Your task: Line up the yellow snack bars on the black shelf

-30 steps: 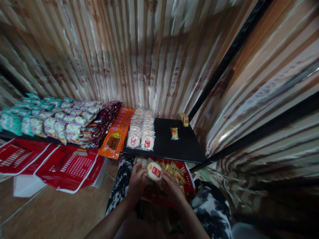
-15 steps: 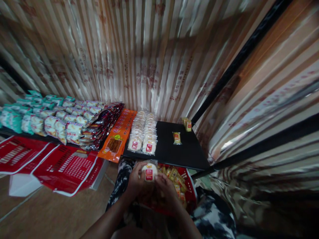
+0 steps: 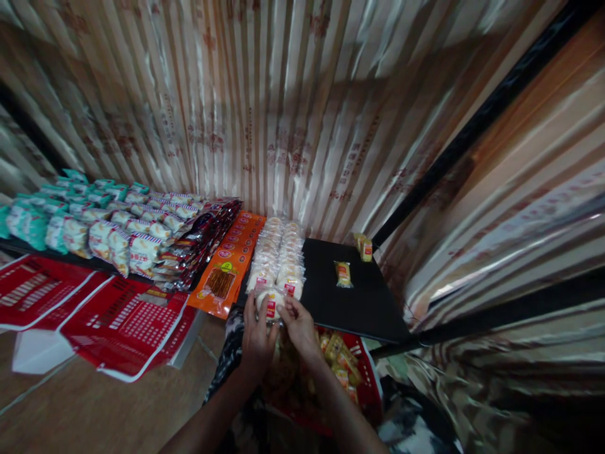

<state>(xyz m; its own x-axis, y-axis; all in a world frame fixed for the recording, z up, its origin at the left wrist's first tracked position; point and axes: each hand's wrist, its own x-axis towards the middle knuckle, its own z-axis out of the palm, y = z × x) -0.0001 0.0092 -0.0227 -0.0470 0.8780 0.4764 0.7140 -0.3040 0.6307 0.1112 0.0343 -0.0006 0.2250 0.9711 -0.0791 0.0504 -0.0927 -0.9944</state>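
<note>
my left hand (image 3: 256, 340) and right hand (image 3: 299, 331) are pinching a wrapped cake (image 3: 271, 306) from either side; it's round, no long axis; left cake row (image 3: 263, 268) sits just beyond it

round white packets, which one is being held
The round white packet nearest the person, its edges between the left hand and right hand; the others sit behind it in two rows on the black shelf.

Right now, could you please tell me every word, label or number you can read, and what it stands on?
No text anywhere reads clearly.
Wrapped cake between left hand and right hand: red label, blurred.
Orange packet: print too small.
Red packaging: white print, blurred.
Curtain: reddish characters, blurred.
Small yellow packet: label too small.
</note>
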